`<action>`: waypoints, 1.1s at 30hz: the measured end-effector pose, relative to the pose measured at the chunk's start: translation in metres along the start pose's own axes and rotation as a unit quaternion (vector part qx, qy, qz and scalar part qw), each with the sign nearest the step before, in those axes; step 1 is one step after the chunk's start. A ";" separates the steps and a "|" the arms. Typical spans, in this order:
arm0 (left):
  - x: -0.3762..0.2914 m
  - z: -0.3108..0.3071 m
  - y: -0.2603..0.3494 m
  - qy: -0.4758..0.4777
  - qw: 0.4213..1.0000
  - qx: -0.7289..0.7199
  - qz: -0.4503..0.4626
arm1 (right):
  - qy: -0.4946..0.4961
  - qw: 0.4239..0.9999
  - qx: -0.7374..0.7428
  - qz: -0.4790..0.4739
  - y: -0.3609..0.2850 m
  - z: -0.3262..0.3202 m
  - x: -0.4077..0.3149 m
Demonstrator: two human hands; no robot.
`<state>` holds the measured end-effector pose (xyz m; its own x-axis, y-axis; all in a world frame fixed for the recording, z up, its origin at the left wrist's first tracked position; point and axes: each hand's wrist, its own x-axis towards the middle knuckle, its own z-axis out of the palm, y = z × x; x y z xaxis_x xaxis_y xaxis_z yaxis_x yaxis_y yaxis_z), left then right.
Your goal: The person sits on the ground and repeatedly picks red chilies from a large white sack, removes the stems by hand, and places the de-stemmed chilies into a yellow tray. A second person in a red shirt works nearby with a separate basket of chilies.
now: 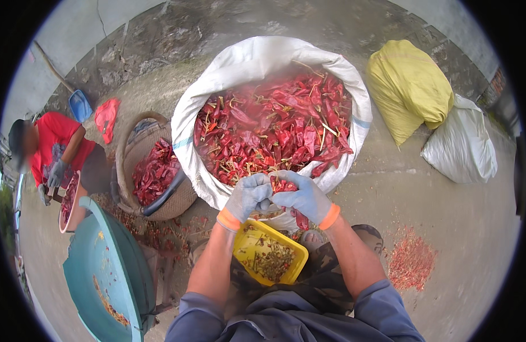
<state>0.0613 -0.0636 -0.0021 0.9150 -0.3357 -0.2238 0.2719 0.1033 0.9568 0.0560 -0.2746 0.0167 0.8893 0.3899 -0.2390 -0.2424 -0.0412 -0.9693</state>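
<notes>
A large white woven sack with a rolled rim stands before me, full of dried red chili peppers with pale stems. Both my hands wear grey-blue gloves with orange cuffs and meet at the sack's near rim. My right hand is closed on several red chilies, one hanging below the fingers. My left hand has its fingers curled beside them; whether it pinches a stem is hidden. Beneath my hands, a yellow plastic tray holds loose stems and bits.
Left of the sack is a woven basket of chilies. A cracked teal tub lies nearer me. A person in a red shirt works at a pink basin. Yellow and white sacks lie right; red flakes cover some floor.
</notes>
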 end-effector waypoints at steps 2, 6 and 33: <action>-0.003 0.002 -0.004 0.029 0.999 -0.020 -0.002 | 0.020 0.992 -0.091 -0.085 0.008 0.005 0.003; -0.008 0.013 -0.006 0.143 0.987 0.028 0.069 | 0.109 0.919 -0.263 -0.273 0.030 0.010 0.011; -0.106 0.015 0.014 0.202 0.944 0.169 0.197 | -0.091 0.938 -0.245 -0.228 -0.017 0.058 -0.022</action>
<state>-0.0365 -0.0409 0.0375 0.9829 0.0587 0.1746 -0.1614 -0.1832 0.9697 0.0178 -0.2293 0.0417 0.7653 0.6189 0.1770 0.3935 -0.2323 -0.8895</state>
